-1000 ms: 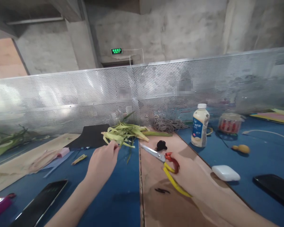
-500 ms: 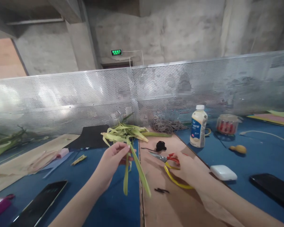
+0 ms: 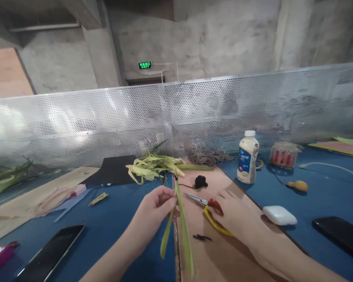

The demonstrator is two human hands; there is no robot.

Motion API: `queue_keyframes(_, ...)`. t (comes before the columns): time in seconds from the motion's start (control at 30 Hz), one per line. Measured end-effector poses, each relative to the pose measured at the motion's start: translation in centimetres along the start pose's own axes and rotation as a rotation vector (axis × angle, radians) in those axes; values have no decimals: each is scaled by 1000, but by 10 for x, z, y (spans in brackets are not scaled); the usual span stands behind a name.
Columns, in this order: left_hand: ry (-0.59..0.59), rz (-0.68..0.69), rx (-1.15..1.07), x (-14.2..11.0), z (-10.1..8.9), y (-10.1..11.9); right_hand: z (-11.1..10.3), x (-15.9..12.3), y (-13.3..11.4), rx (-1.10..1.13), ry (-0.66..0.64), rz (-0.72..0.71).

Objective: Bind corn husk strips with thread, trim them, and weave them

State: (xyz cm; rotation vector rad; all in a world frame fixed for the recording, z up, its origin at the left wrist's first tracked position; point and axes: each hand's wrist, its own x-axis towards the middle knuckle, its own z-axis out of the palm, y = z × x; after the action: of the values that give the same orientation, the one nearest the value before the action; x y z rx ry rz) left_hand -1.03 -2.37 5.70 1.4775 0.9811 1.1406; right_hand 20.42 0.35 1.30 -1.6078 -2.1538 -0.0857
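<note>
My left hand [image 3: 161, 205] pinches green leaf strips [image 3: 184, 231], which look like corn husk, between thumb and fingers. Two long ends hang below the grip, and the upper end has a dark tip. My right hand [image 3: 231, 209] is closed over the red handle of the scissors [image 3: 204, 201], blades pointing left, low over the brown board [image 3: 220, 250]. Beneath that hand curves a yellow band [image 3: 214, 223], partly covered. A small ball of black yarn [image 3: 200, 181] lies beyond the scissors, its loose end running left towards the strips. Short black pieces [image 3: 202, 237] lie nearer me.
A husk pile [image 3: 155, 166] and tangled grey cord [image 3: 210, 156] sit at the back, before a perforated metal screen [image 3: 194, 113]. A bottle [image 3: 247, 158], plastic tub [image 3: 284, 154], white case [image 3: 279, 215] and black phone [image 3: 339, 239] stand right; another phone [image 3: 51, 252] lies left.
My left hand has moved right and towards me with the strips, whose dark upper tip now shows. The scissors have turned slightly in my right hand, and their red handle sits lower.
</note>
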Motion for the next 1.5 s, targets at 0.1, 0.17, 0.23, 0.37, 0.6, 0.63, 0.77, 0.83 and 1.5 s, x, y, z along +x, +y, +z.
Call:
queue_keyframes(0.1, -29, -13, -30, 0, 5, -7, -21, -13, -23, 61, 42, -111)
queue_keyframes(0.17, -60, -37, -38, 0, 9, -11, -27, -23, -35, 123, 24, -211)
queue_keyframes(0.23, -72, -28, -4, -2, 13, -14, -26, -30, -42, 184, -14, -297)
queue_keyframes(0.37, -68, 2, 39, -6, 19, -17, -13, -34, -48, 324, -23, -349)
queue_keyframes(0.6, -156, 36, 88, -9, 19, -22, -6, -33, -49, 376, 34, -266)
queue_keyframes(0.63, -173, 32, 72, -9, 19, -23, -7, -34, -49, 384, 29, -275)
queue_keyframes(0.77, -202, 27, 36, -7, 19, -24, -8, -35, -48, 485, 26, -332)
queue_keyframes(0.83, -178, 22, 65, -7, 18, -26, -6, -33, -46, 499, 31, -309)
queue_keyframes(1.5, -237, -35, 48, -8, 24, -40, -3, -29, -38, 523, 102, -177)
